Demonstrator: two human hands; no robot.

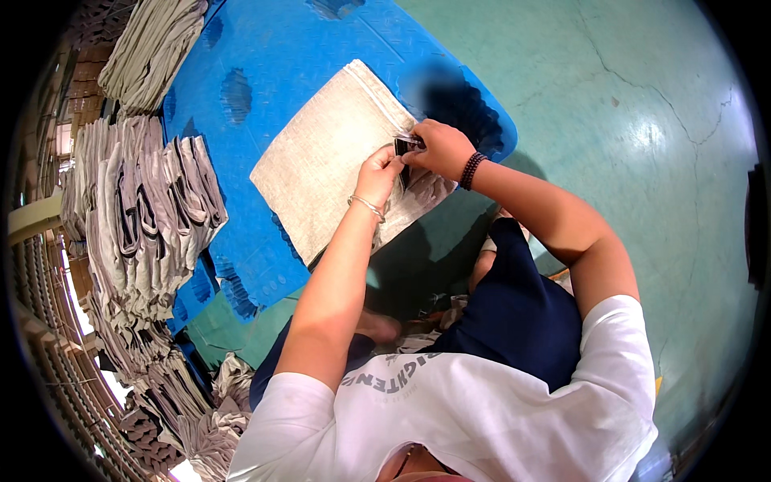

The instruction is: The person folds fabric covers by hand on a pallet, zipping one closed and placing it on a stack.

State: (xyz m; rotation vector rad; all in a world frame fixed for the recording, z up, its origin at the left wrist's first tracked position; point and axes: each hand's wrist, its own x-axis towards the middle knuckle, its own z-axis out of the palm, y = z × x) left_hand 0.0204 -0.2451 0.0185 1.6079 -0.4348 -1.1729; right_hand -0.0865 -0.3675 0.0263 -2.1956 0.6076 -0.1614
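A folded beige cloth piece (321, 153) lies on a blue plastic pallet (265, 48), its near right corner hanging past the pallet's edge. At the cloth's right edge my two hands meet. My left hand (377, 175) is closed, thumb and fingertips pinching at that edge. Just to its right, my right hand (442, 149) is closed around a small dark item (402, 147) with a pale edge, whose kind is mostly hidden by the fingers. Below the hands, the cloth's corner (426, 193) is rumpled and partly in shadow.
Stacks of folded grey-beige fabric pieces (144, 217) with dark edging stand along the pallet's left side. Another pile (152, 56) sits at the far left. Crumpled cloth (233, 381) lies near my left side. The green floor (610, 120) stretches to the right.
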